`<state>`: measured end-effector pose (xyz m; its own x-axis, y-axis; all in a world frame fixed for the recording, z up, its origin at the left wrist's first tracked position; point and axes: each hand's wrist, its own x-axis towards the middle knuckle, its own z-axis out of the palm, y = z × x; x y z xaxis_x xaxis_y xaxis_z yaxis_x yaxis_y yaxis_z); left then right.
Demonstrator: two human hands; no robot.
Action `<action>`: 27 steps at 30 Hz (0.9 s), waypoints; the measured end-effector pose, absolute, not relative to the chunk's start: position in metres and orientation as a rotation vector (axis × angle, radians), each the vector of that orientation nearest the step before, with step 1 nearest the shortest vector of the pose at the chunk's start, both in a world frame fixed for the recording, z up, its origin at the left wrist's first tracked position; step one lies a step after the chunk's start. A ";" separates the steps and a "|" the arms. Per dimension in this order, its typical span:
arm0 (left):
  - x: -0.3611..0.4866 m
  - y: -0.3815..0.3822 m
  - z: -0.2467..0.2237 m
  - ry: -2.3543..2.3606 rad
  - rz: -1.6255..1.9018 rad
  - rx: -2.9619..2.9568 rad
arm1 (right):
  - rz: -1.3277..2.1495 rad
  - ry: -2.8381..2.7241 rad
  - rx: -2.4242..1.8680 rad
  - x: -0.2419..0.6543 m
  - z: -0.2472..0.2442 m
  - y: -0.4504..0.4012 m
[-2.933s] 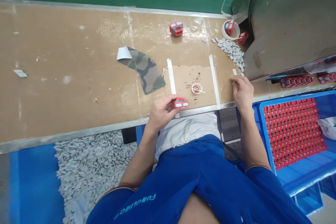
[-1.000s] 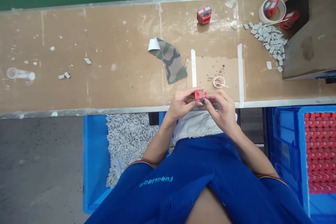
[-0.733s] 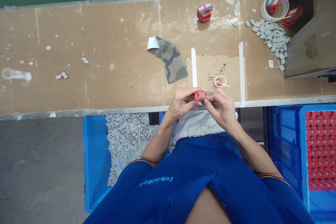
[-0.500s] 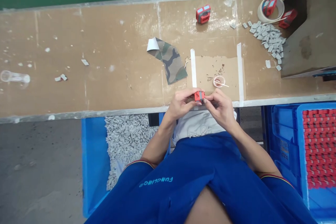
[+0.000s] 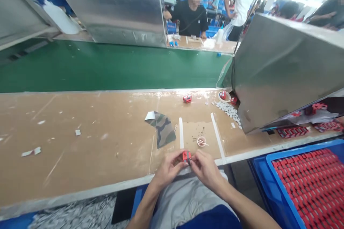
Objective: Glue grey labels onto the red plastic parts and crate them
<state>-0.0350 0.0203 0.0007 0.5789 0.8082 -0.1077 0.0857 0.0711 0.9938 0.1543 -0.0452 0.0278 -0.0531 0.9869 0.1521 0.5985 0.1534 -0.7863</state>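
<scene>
A small red and grey part (image 5: pixel 186 156) is held at the table's front edge. My left hand (image 5: pixel 170 167) grips its left side between thumb and fingers. On the other side, the fingertips of my right hand (image 5: pixel 205 167) pinch its right edge. Just beyond the hands, a small cup (image 5: pixel 201 141) with a thin stick in it stands between two white tape strips. A camouflage-patterned sheet (image 5: pixel 164 130) with one folded corner lies to the left of the strips. Farther back sits another red and grey part (image 5: pixel 187 98).
Grey pieces (image 5: pixel 228 110) are heaped near a tape roll (image 5: pixel 224 96) and a large metal housing (image 5: pixel 285 75). A blue crate (image 5: pixel 268 166) of red parts stands at right. Beyond the green belt (image 5: pixel 115 66) are several people, one in black (image 5: pixel 192 18).
The view has tilted up, bringing the far side of the belt and the people into sight. Both hands still hold the red and grey part.
</scene>
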 end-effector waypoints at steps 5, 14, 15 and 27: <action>-0.033 0.019 0.005 0.832 0.627 1.411 | 0.719 -1.659 -1.566 0.148 0.025 -0.050; -0.031 0.020 0.010 0.827 0.600 1.322 | 0.846 -1.563 -1.534 0.149 0.031 -0.049; -0.031 0.020 0.010 0.826 0.601 1.312 | 0.867 -1.560 -1.529 0.150 0.032 -0.049; -0.031 0.021 0.003 0.822 0.670 1.351 | 1.036 -1.450 -1.496 0.148 0.029 -0.045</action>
<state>-0.0314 0.0206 0.0030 0.5635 0.8171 -0.1216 0.0457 0.1162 0.9922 0.1477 -0.0448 0.0290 0.0108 0.9995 -0.0293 0.3515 -0.0312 -0.9357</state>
